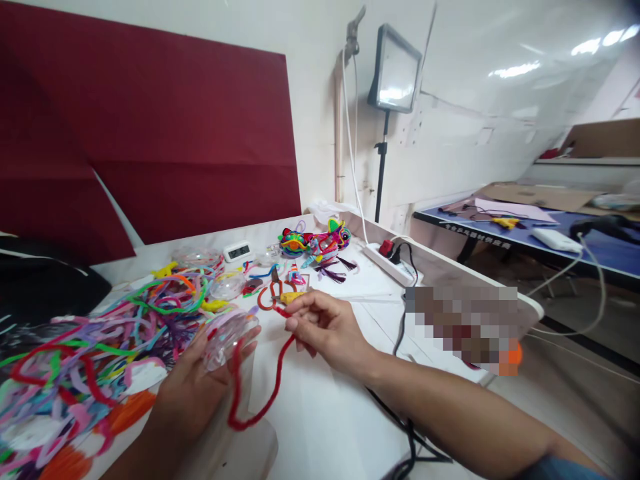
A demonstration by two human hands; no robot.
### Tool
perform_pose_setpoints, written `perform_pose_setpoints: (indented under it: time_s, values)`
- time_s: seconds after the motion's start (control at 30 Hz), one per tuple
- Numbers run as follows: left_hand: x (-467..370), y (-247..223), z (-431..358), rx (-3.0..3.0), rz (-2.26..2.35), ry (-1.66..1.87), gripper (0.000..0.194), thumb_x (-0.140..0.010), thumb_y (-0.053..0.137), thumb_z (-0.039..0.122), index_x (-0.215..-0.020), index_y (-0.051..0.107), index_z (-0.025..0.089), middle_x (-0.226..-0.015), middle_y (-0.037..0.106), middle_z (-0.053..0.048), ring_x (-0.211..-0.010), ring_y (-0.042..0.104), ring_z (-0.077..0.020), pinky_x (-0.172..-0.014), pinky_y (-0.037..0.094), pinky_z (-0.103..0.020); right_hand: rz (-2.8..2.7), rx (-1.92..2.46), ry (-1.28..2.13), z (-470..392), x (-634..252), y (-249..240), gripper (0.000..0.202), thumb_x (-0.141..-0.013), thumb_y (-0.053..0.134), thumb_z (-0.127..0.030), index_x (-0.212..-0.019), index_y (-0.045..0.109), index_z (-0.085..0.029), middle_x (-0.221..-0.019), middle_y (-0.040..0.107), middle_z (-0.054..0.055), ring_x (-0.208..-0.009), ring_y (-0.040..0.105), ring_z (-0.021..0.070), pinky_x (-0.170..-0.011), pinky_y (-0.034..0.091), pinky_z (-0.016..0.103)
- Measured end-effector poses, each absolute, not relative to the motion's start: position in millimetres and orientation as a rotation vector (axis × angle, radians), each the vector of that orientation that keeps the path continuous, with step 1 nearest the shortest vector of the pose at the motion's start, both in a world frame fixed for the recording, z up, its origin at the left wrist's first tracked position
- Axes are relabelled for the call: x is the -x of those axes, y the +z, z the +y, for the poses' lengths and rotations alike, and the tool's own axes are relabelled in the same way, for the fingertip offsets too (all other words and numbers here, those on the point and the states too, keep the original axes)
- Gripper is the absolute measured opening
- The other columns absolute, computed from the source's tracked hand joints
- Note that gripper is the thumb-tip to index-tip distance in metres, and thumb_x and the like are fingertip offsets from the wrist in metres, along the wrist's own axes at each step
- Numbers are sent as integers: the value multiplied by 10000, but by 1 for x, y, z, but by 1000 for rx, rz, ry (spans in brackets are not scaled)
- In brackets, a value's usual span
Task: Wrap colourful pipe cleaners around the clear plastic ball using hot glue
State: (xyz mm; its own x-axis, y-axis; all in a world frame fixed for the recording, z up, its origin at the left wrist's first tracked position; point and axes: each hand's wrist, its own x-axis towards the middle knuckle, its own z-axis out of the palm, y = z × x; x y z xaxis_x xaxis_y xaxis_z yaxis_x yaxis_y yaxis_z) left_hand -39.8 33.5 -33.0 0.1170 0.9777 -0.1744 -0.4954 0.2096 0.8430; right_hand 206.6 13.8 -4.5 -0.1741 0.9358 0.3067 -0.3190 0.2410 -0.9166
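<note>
A clear plastic piece [231, 341], rounded and see-through, lies in my left hand [193, 380], whose fingers curl around it from below. Between the thumb and fingertips of my right hand [320, 328] is pinched one end of a red pipe cleaner [270, 400]. From there the pipe cleaner droops in a loop over the white tabletop, and its other end reaches up to the clear piece. Whether it is fixed there I cannot tell. Just beyond my right fingertips lie pliers with orange handles [276, 291] and a yellow item [290, 297].
A heap of coloured pipe cleaners [80, 373] covers the table's left side. Finished-looking colourful fuzzy ornaments [320, 241] with tassels stand at the back, near a small digital clock [237, 251]. A power strip [393, 265] with a black cable lies to the right, beneath a lamp [397, 70].
</note>
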Motion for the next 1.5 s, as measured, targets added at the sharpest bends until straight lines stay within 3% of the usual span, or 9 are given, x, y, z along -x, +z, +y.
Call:
perform_pose_setpoints:
  time_s: [0.17, 0.3, 0.47, 0.6, 0.8, 0.93, 1.13, 1.33, 1.5]
  values:
    - [27, -14, 32, -571, 1032, 1295, 494, -957, 702, 500, -1410, 756, 310, -1252, 893, -16, -1548, 604, -349, -1232, 579, -458, -1257, 721, 1450, 20, -201, -22, 527, -737, 985, -549, -1002, 670, -220, -760, 689, -54, -494, 655, 105, -393, 444, 201]
    - [27, -12, 34, -538, 1031, 1325, 535, -943, 713, 481, -1431, 748, 265, -1264, 888, -49, -1582, 557, -356, -1180, 615, -425, -1282, 808, 1668, 22, -194, -39, 525, -710, 1000, -497, -958, 616, -238, -634, 645, -92, -471, 681, 151, -374, 476, 226]
    - [38, -14, 41, -565, 925, 1327, 618, -983, 687, 417, -1572, 651, 232, -1329, 862, -108, -1405, 723, -383, -976, 723, -391, -1273, 886, 1735, 22, -193, -43, 562, -700, 1011, -478, -955, 567, -246, -625, 636, -101, -492, 700, 164, -419, 525, 254]
    - [38, -12, 45, -453, 881, 1441, 719, -1006, 549, 303, -1688, 482, 83, -1212, 871, -235, -1031, 872, -421, -732, 760, -433, -1229, 950, 1764, 24, -193, -38, 510, -699, 983, -309, -979, 563, -235, -725, 664, -75, -596, 741, 170, -504, 588, 278]
    - [42, -23, 46, -498, 742, 1417, 730, -976, 488, 148, -1696, 432, 47, -1177, 861, -293, -988, 869, -454, -753, 760, -502, -1351, 1027, 1736, 18, -193, -32, 338, -750, 865, -197, -957, 600, -232, -754, 659, -50, -635, 711, 168, -542, 564, 277]
    - [47, -31, 50, -477, 733, 1363, 673, -989, 530, 200, -1657, 519, 122, -1242, 862, -245, -1057, 864, -434, -825, 757, -495, -1631, 1115, 1388, 14, -199, -26, 158, -846, 804, -167, -910, 673, -227, -725, 660, -38, -602, 617, 140, -616, 509, 285]
    - [48, -37, 55, -445, 830, 1359, 561, -967, 624, 285, -1502, 688, 130, -1323, 847, -206, -1154, 841, -433, -877, 752, -467, -1778, 1094, 787, 32, -221, -11, 123, -887, 723, -86, -927, 742, -200, -876, 758, 7, -754, 677, 147, -716, 539, 262]
    - [48, -40, 58, -484, 866, 1347, 390, -928, 700, 357, -1229, 821, 142, -1347, 849, -162, -1353, 747, -439, -962, 731, -418, -1740, 1514, 328, 97, -275, 31, 229, -974, 703, -180, -1200, 738, -190, -1120, 827, 112, -1016, 789, 266, -913, 620, 390]
    - [45, -41, 55, -499, 865, 1335, 345, -949, 697, 332, -1209, 813, 138, -1303, 862, -172, -1271, 798, -420, -891, 747, -417, -1783, 1730, 119, 163, -298, 46, 442, -940, 745, -145, -1379, 691, -133, -1490, 686, 239, -1409, 648, 383, -1204, 482, 494]
